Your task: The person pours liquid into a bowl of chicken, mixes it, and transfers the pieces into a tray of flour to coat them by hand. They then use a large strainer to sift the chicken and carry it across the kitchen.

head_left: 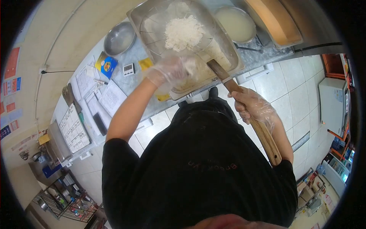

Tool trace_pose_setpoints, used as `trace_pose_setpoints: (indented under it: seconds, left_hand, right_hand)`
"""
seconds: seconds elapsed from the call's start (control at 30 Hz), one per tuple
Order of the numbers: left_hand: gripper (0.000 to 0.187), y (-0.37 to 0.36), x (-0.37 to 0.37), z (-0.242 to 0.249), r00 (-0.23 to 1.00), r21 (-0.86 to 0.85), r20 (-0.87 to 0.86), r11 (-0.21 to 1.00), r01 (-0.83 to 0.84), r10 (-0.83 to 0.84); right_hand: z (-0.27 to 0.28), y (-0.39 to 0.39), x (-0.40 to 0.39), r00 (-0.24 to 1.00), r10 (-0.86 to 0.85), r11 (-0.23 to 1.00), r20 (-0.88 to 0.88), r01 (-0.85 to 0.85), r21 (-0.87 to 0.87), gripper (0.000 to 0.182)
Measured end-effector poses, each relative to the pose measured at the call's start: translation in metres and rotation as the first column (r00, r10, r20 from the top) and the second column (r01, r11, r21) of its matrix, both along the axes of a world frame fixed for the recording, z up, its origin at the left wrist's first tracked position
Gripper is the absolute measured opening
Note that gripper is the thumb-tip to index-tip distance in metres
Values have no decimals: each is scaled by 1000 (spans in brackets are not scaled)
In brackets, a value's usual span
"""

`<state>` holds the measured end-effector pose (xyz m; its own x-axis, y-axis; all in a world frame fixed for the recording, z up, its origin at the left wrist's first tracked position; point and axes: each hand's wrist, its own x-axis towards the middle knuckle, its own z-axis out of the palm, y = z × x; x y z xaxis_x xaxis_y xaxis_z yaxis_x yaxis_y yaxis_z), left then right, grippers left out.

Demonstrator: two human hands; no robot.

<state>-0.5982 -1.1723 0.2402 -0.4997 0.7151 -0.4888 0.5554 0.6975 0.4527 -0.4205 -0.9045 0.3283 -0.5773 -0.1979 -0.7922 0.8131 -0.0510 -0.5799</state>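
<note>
My right hand (254, 105), in a clear plastic glove, is wrapped round a long wooden paddle (263, 138). The paddle's darker end reaches over the near right corner of a large metal tray (237, 57). My left hand (173, 70), also gloved, is over the tray's near left side; its fingers are smeared by motion, and anything in them cannot be made out. White crumbly food (184, 33) lies heaped toward the tray's far part, on what looks like a round wire rack. Pale powder or crumbs cover parts of the tray floor.
Behind the tray's right side stands a bowl of cloudy liquid (235, 24), beside a metal container (276, 23). An empty metal bowl (119, 39), a blue-and-yellow packet (106, 65), a timer (129, 69), papers (112, 98) and a phone (100, 123) lie to the left.
</note>
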Motion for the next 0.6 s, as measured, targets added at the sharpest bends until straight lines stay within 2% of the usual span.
trace_pose_setpoints:
  seconds: [0.03,0.1,0.13,0.2,0.23,0.3,0.33,0.4,0.43,0.5,0.53,0.6]
  left_hand:
    - [67,-4,-8,2,992,186,-115,982,-32,54]
    - [67,5,-26,13,938,309,-76,903,-299,337]
    - [67,7,-43,2,936,311,-79,901,-303,342]
    - [66,10,-75,-21,932,90,-299,978,-188,206]
    - [66,4,-73,-19,931,97,-300,978,-187,208]
    - [59,-13,-61,-12,943,209,-168,945,-251,288]
    - [59,-13,-49,-6,947,207,-164,948,-242,277]
    - [52,-13,-24,4,999,-32,-42,999,-30,28]
    - [52,-11,-16,-4,999,-31,-36,999,-24,23]
    - [51,-4,3,-35,989,-213,73,967,143,-130]
    - [51,6,9,-46,989,-213,73,966,144,-131]
    - [66,29,17,-64,978,-359,155,931,-74,138]
  right_hand:
    - [1,-1,-1,1000,8,1000,4,-8,-1,32]
    - [-7,1,8,1000,-5,1000,-14,5,-1,31]
    - [-9,2,11,1000,1,1000,-18,-1,0,31]
    - [-7,3,17,999,-27,1000,30,27,-2,30]
    - [-6,4,18,999,-27,1000,27,27,4,30]
    - [-7,3,22,996,-51,998,78,53,-20,28]
    - [-5,1,21,995,-62,998,82,64,-20,28]
    - [-4,-3,19,996,-43,999,85,42,12,27]
    - [-2,-3,17,995,-48,999,91,47,13,27]
    - [-1,-4,14,996,-24,1000,86,23,10,28]
    - [-2,-4,13,996,-25,1000,86,24,10,28]
    - [-5,-3,11,999,-1,1000,38,0,26,29]
